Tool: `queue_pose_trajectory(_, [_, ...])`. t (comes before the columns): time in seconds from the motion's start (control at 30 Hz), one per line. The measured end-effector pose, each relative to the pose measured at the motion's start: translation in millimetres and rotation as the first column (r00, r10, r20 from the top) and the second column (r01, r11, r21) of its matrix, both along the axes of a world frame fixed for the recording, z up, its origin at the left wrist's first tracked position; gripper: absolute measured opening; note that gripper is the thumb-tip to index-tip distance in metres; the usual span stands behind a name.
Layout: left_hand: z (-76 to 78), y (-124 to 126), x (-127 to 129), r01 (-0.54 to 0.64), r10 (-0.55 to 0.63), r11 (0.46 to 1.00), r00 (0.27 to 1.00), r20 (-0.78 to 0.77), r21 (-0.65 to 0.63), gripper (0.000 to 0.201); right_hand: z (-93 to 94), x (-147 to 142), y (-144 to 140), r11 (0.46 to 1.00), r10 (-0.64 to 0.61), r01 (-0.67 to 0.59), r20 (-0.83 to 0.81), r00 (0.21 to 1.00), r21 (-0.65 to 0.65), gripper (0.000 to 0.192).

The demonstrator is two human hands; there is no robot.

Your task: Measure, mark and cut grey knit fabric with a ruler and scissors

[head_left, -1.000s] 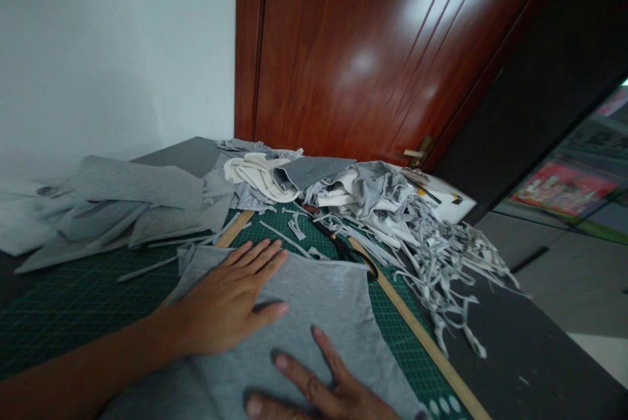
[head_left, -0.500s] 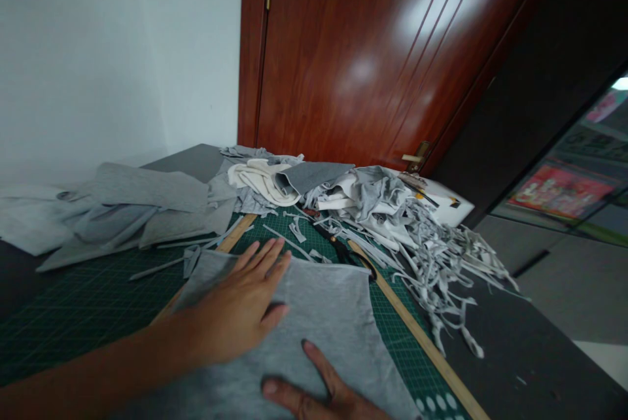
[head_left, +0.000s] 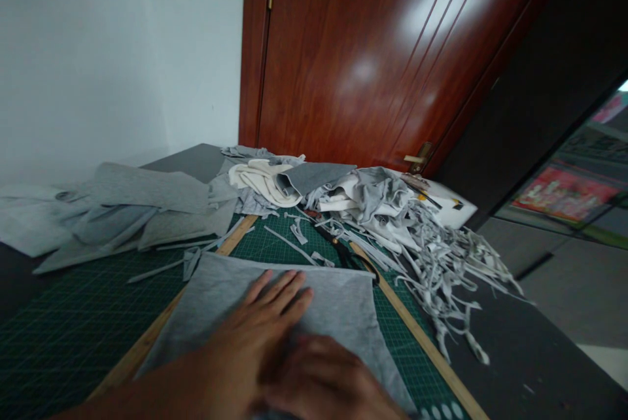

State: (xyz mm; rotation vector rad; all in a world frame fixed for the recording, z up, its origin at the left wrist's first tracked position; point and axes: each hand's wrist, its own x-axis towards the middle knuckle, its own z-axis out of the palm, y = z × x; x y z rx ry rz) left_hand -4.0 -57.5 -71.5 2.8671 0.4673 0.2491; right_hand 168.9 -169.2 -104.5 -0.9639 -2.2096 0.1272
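Note:
A piece of grey fabric (head_left: 343, 296) lies spread over the green cutting mat (head_left: 63, 315). My left hand (head_left: 265, 322) rests flat on it with the fingers stretched out, below the far edge. Beside and partly behind its wrist, my right hand (head_left: 333, 377) is low over the fabric, smeared by motion. Its fingers look curled, but their tips are hidden. Black-handled scissors (head_left: 346, 256) lie just beyond the fabric's far right corner.
Wooden rulers flank the fabric, one at left (head_left: 135, 348) and one at right (head_left: 424, 338). Fabric pieces (head_left: 152, 188) lie at left, folded white cloth (head_left: 262, 181) at the back, and tangled grey strips (head_left: 441, 269) at right. A brown door (head_left: 343, 47) stands behind the table.
My left hand has slid toward me and to the right over the fabric. My right hand has gone from spread fingers to a curled, blurred shape close to the left.

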Motion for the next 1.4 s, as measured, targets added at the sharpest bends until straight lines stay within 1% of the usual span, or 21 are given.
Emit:
queue_pose_trajectory(0.03, [-5.4, 1.2, -0.7, 0.016, -0.017, 1.000, 1.000, 0.023, 0.023, 0.091, 15.2, -3.0, 3.9, 0.999, -0.039, 0.039, -0.054, 0.998, 0.000, 0.024])
queue_pose_trajectory(0.07, [-9.8, 1.7, -1.2, 0.017, -0.020, 0.999, 0.999, 0.048, 0.048, 0.087, 29.0, -5.7, 8.2, 0.994, -0.105, 0.105, -0.144, 0.984, -0.006, 0.017])
queue_pose_trajectory(0.1, [-12.8, 1.8, -1.5, 0.008, -0.012, 0.998, 0.998, 0.069, 0.069, 0.079, 40.2, -8.3, 12.9, 0.986, -0.166, 0.161, -0.184, 0.969, -0.041, 0.013])
queue_pose_trajectory(0.17, [-13.6, 1.7, -2.1, -0.005, -0.002, 0.996, 0.997, 0.080, 0.089, 0.069, 51.7, -12.1, 23.7, 0.960, -0.274, 0.254, -0.200, 0.941, -0.120, 0.012])
queue_pose_trajectory(0.2, [-11.9, 2.1, -2.7, -0.005, -0.001, 0.996, 0.997, 0.073, 0.089, 0.068, 52.1, -13.0, 29.3, 0.946, -0.311, 0.286, -0.187, 0.932, -0.149, 0.015])
queue_pose_trajectory(0.27, [-6.9, 5.1, -5.0, -0.022, 0.017, 0.996, 0.998, 0.058, 0.085, 0.070, 45.7, -12.7, 39.4, 0.932, -0.342, 0.315, -0.143, 0.929, -0.178, 0.026])
queue_pose_trajectory(0.4, [-2.9, 18.7, -13.7, -0.094, 0.091, 0.993, 0.995, 0.040, 0.077, 0.077, 32.4, -6.8, 46.6, 0.925, -0.322, 0.316, 0.005, 0.947, -0.212, 0.063])
queue_pose_trajectory(0.47, [-4.1, 25.8, -19.4, -0.107, 0.105, 0.992, 0.994, 0.027, 0.070, 0.086, 33.4, -3.2, 44.5, 0.904, -0.326, 0.339, 0.095, 0.941, -0.261, 0.085])
queue_pose_trajectory(0.53, [-5.0, 31.6, -25.8, -0.104, 0.103, 0.993, 0.995, 0.008, 0.064, 0.094, 37.6, 0.1, 41.6, 0.872, -0.326, 0.368, 0.178, 0.928, -0.321, 0.101])
queue_pose_trajectory(0.67, [-5.4, 40.5, -38.0, -0.091, 0.093, 0.993, 0.995, -0.023, 0.076, 0.103, 44.8, 5.7, 39.1, 0.814, -0.306, 0.413, 0.303, 0.902, -0.407, 0.120])
queue_pose_trajectory(0.73, [-5.5, 43.5, -41.6, -0.088, 0.090, 0.992, 0.996, -0.018, 0.086, 0.104, 45.0, 8.2, 39.6, 0.805, -0.287, 0.415, 0.335, 0.898, -0.424, 0.125])
queue_pose_trajectory(0.8, [-5.3, 44.8, -42.6, -0.084, 0.085, 0.992, 0.996, -0.010, 0.091, 0.104, 43.6, 10.4, 40.2, 0.823, -0.269, 0.404, 0.352, 0.896, -0.399, 0.124])
queue_pose_trajectory(0.87, [-4.8, 44.8, -41.5, -0.091, 0.093, 0.992, 0.996, -0.016, 0.090, 0.107, 42.3, 11.3, 40.1, 0.879, -0.237, 0.360, 0.369, 0.899, -0.311, 0.118])
queue_pose_trajectory(0.93, [-4.2, 44.3, -39.9, -0.097, 0.100, 0.992, 0.994, -0.037, 0.083, 0.110, 43.0, 9.2, 39.2, 0.948, -0.167, 0.253, 0.376, 0.912, -0.193, 0.105])
queue_pose_trajectory(1.0, [-4.2, 44.5, -39.2, -0.089, 0.092, 0.993, 0.995, -0.041, 0.084, 0.109, 45.9, 2.8, 38.4, 0.989, -0.089, 0.125, 0.347, 0.934, -0.082, 0.084])
queue_pose_trajectory(1.03, [-4.6, 45.0, -39.3, -0.073, 0.077, 0.994, 0.996, -0.036, 0.085, 0.108, 47.6, -1.8, 38.4, 0.995, -0.068, 0.089, 0.316, 0.946, -0.050, 0.073])
queue_pose_trajectory(1.1, [-6.0, 46.2, -40.5, -0.038, 0.038, 0.996, 0.999, -0.005, 0.083, 0.104, 49.6, -11.9, 40.6, 0.996, -0.069, 0.079, 0.234, 0.970, -0.035, 0.057])
queue_pose_trajectory(1.17, [-7.9, 47.2, -42.0, -0.022, 0.020, 0.998, 1.000, 0.019, 0.063, 0.104, 48.0, -20.4, 46.4, 0.993, -0.091, 0.103, 0.176, 0.980, -0.058, 0.049])
queue_pose_trajectory(1.23, [-9.4, 47.1, -42.7, -0.040, 0.039, 0.999, 0.999, 0.025, 0.034, 0.107, 43.1, -24.5, 54.7, 0.990, -0.117, 0.126, 0.130, 0.985, -0.062, 0.042])
queue_pose_trajectory(1.3, [-9.8, 46.1, -42.2, -0.070, 0.069, 0.997, 0.997, 0.024, 0.013, 0.113, 37.3, -23.6, 62.5, 0.985, -0.156, 0.161, 0.073, 0.985, -0.061, 0.037])
queue_pose_trajectory(1.4, [-8.2, 43.9, -40.6, -0.097, 0.097, 0.995, 0.995, 0.011, 0.020, 0.126, 32.8, -16.4, 68.2, 0.961, -0.244, 0.247, 0.042, 0.969, -0.124, 0.044])
